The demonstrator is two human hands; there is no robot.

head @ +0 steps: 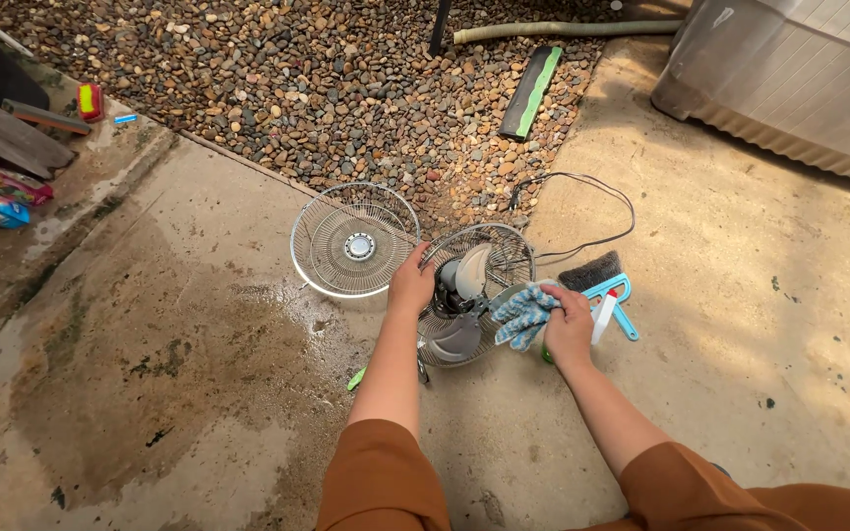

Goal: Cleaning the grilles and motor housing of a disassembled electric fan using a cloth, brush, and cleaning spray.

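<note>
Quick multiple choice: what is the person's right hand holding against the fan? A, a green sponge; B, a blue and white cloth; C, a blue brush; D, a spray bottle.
B: the right hand grips a blue and white cloth pressed to the fan, while the blue brush lies on the concrete beside it, and the left hand steadies the fan's rear grille.
</note>
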